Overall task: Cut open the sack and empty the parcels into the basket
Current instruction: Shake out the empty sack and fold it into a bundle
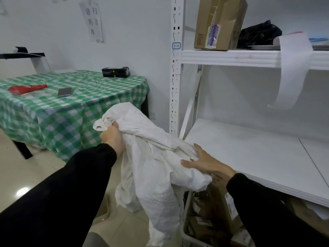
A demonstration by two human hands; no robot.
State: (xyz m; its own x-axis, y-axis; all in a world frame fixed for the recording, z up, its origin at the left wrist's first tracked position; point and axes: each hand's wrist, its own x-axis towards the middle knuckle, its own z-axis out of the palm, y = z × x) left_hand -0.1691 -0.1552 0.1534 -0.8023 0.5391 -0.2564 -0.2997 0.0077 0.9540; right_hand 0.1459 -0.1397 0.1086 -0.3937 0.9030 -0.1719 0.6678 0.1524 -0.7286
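two black sleeves reach forward from the bottom of the view. below them, at the lower right, a basket (185,234) with a pale rim sits on the floor under the shelf, and brown cardboard parcels (211,211) with printed labels lie inside it. the white woven sack (151,168) hangs limp and crumpled above the basket's left edge, its lower end trailing down toward the tiled floor (26,175). the right hand (207,164) lies on the sack's right side with fingers spread and the thumb pressing cloth, gripping a bunched fold. the left hand (113,138) is closed in a fist around the sack's gathered upper end, which sticks out past the thumb as a twisted knot of fabric. the sack is lifted between the two hands, left end higher than right.

just right of the hands a white metal shelf unit (258,157) stands with a bare lower board. on the board above, a taped cardboard box (219,25) stands beside a black plastic bag (258,35), and a white paper strip (292,68) hangs over the edge.

further left, a tabletop under a green checked cloth (74,97) carries a red packet (26,88), a phone (65,92) and a black box (115,72). a paper sign (92,20) with characters is stuck on the white wall behind.
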